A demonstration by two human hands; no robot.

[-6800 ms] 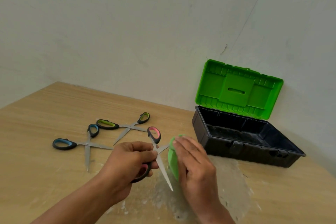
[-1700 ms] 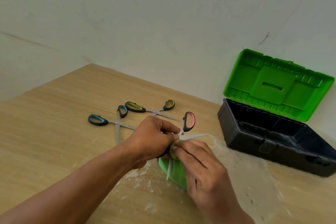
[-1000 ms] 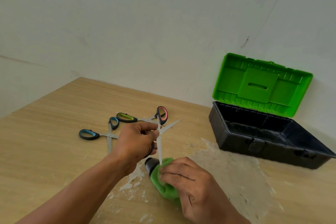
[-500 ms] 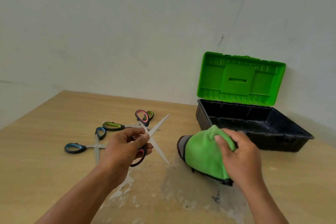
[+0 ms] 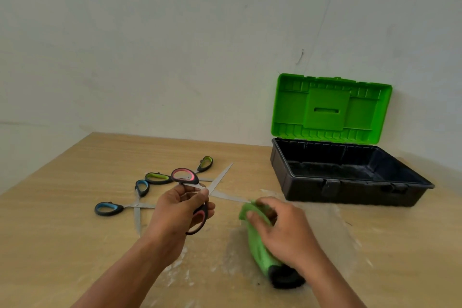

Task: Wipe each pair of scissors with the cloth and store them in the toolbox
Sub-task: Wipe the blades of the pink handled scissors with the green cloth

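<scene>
Change vs half a second ago: right hand (image 5: 285,227) with the green cloth (image 5: 255,240) has dropped from mid-air. The cloth's top edge now meets the tip of the right-pointing blade of the pink-and-black-handled steel scissors (image 5: 221,176). The other blade points far-right.

Left hand (image 5: 177,210) holds them wide open above the pale wooden worktop (image 5: 62,207). Its fingers (image 5: 197,195) curl round the near handle loop, pinching near the pivot. Right fingers (image 5: 257,217) curl over the cloth, gripping it.

Blue-handled scissors (image 5: 136,205) and green-handled scissors (image 5: 157,178) lie open far left, unmoved. Black plastic toolbox (image 5: 350,190) sits far right, green lid (image 5: 330,110) up.
</scene>
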